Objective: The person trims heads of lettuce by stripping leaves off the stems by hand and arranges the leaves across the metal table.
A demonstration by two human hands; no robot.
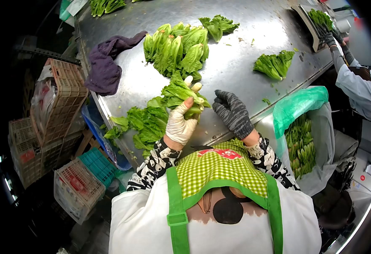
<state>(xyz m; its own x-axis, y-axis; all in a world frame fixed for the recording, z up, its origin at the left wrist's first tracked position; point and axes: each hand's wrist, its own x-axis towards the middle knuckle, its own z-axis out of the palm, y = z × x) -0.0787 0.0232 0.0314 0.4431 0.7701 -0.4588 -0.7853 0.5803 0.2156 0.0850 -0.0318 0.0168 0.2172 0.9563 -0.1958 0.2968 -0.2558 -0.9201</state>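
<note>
We can read no words, numbers or brand names anywhere; all we make out are marks too small or blurred for us to read, if they carry wording at all. At the near edge of the steel counter (240, 59), the green checked apron (215, 173) bears a red-and-white print (221, 154) that we cannot resolve into letters. Outside the counter's left edge, we see a red patch (27, 155) on a pale crate (39, 160) and cannot tell whether it is a label. Beyond the near edge, far to the right, a white panel (367, 182) carries a small red mark (362, 178), illegible to us
</note>
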